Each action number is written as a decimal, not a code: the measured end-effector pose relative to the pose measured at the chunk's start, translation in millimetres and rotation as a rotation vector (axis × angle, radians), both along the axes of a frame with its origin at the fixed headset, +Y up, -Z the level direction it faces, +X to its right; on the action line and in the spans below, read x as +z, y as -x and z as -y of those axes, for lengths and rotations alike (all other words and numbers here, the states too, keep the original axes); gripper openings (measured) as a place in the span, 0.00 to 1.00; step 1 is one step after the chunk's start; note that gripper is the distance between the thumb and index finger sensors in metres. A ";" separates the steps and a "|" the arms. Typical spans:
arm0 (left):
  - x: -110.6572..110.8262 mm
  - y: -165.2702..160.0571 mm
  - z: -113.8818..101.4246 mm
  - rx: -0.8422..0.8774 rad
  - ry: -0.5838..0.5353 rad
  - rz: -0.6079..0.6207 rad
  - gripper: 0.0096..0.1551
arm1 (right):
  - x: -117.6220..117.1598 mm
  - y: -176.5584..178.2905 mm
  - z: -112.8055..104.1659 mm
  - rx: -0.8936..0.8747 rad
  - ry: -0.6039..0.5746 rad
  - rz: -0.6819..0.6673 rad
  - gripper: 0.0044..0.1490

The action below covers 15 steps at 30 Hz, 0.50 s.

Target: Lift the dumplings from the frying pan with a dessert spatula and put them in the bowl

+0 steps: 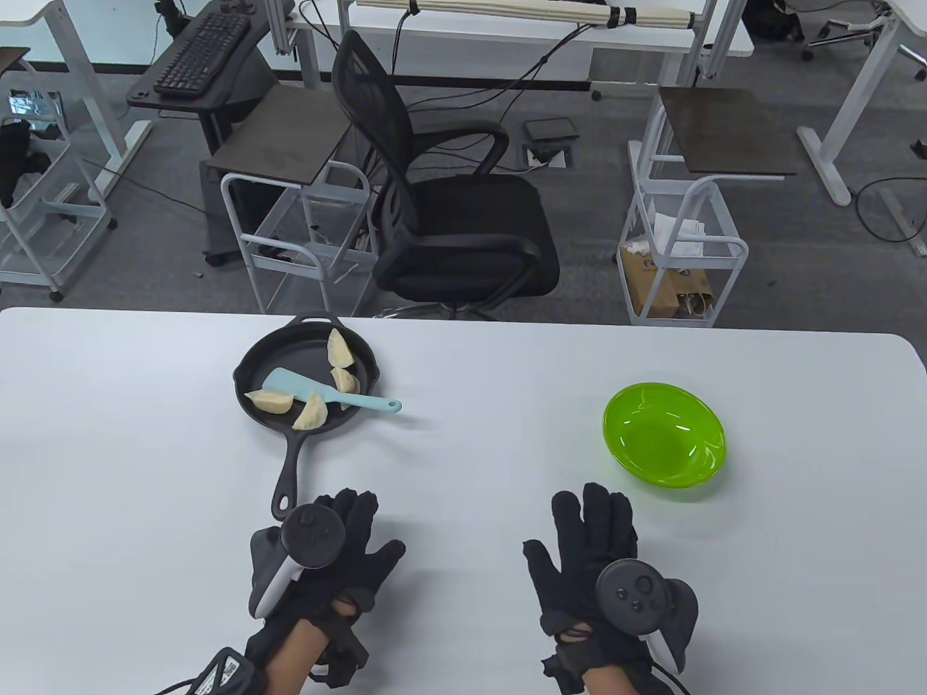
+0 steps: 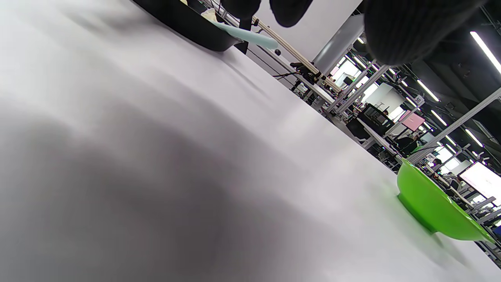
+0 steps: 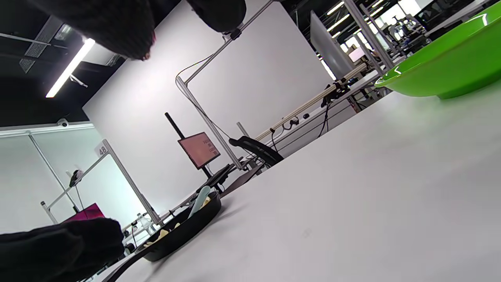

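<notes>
One broad white table underneath everything. Toward its far left, a black cast-iron frying pan, long handle pointing at the near edge. To the right, well apart, a translucent lime-green plastic bowl, holding nothing. Near the front edge, black-gloved left hand and right hand, both flat, fingers spread, gripping nothing. Across the pan's rim, a pale-blue silicone dessert spatula. Four pale folded dumplings inside the pan.

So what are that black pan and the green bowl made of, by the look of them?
The frying pan looks like cast iron: matte black, thick-walled, handle cast in one piece with a hanging hole. The bowl seems to be translucent glossy plastic: light shines through its green wall and bright highlights sit on it, though coloured glass can't be ruled out.
</notes>
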State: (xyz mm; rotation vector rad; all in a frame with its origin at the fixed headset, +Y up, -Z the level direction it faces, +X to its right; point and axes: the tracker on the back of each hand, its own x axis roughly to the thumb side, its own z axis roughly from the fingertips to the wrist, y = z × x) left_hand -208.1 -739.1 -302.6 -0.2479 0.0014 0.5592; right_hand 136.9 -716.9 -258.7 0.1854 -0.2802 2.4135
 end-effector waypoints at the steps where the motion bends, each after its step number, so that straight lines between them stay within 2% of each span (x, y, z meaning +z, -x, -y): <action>1: 0.3 0.6 0.1 0.003 -0.006 -0.004 0.52 | 0.1 1.8 1.0 0.010 -0.005 0.000 0.46; 6: -2.1 8.9 1.2 -0.003 -0.005 -0.035 0.53 | -3.1 4.9 10.8 0.011 0.049 -0.016 0.46; 15: -11.8 31.9 2.9 -0.008 -0.022 -0.137 0.54 | -6.6 0.9 17.4 -0.008 0.076 -0.002 0.46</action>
